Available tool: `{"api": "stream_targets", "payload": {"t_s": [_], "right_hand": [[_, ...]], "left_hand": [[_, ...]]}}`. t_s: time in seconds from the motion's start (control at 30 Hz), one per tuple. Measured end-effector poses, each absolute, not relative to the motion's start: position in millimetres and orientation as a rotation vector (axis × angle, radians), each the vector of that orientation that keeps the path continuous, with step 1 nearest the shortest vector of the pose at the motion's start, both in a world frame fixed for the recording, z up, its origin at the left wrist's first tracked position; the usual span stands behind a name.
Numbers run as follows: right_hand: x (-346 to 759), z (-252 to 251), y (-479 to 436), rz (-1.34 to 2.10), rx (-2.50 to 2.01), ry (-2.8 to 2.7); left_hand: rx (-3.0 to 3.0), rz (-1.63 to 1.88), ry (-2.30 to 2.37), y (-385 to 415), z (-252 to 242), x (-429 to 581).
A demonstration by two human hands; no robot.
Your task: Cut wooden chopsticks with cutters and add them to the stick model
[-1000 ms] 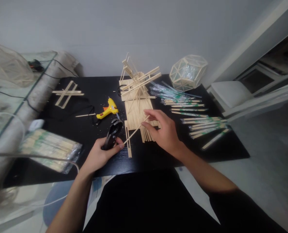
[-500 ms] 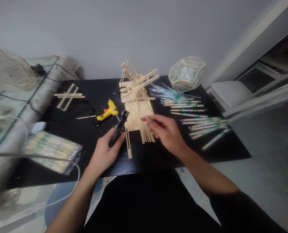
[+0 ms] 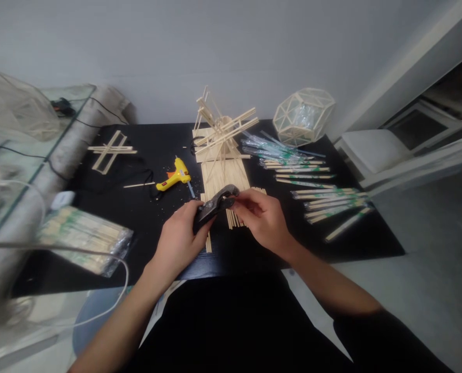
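Dark hand shears (image 3: pixel 215 203) with a curved jaw lie in my left hand (image 3: pixel 180 230), which is closed round their handles. Their jaws point right, up against the fingertips of my right hand (image 3: pixel 264 217). That hand is pinched on a thin wooden stick, mostly hidden by the fingers. Beneath and beyond both hands is a flat mat of wooden sticks (image 3: pixel 226 173), with loose stick ends poking out towards me. A windmill-like stick model (image 3: pixel 225 132) with crossed blades stands on a board at the far end.
A yellow glue gun (image 3: pixel 174 176) lies left of the mat, near a crossed stick frame (image 3: pixel 112 150). Wrapped chopsticks (image 3: pixel 324 199) are spread on the right, by a polyhedral stick frame (image 3: pixel 304 116). A plastic pack of chopsticks (image 3: pixel 85 238) sits at the black table's (image 3: pixel 137 269) left.
My left hand has swung the shears over to the right, bringing their jaws to my right fingertips. My right hand stays almost in place, fingers still pinched.
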State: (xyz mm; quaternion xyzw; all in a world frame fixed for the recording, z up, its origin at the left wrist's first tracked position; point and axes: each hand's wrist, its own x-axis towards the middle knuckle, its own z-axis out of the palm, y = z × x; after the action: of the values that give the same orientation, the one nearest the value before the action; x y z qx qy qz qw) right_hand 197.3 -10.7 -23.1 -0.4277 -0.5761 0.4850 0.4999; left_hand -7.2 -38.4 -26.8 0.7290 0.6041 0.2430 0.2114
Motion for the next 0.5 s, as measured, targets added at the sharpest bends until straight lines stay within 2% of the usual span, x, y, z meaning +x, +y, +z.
{"api": "stream_targets", "payload": {"t_s": [0.5], "right_hand": [[198.2,-26.1,-12.6,1.163,-1.045,-1.395]], "left_hand": [[1.992,0.665,1.666,-41.4,-31.2,-2.8]]}}
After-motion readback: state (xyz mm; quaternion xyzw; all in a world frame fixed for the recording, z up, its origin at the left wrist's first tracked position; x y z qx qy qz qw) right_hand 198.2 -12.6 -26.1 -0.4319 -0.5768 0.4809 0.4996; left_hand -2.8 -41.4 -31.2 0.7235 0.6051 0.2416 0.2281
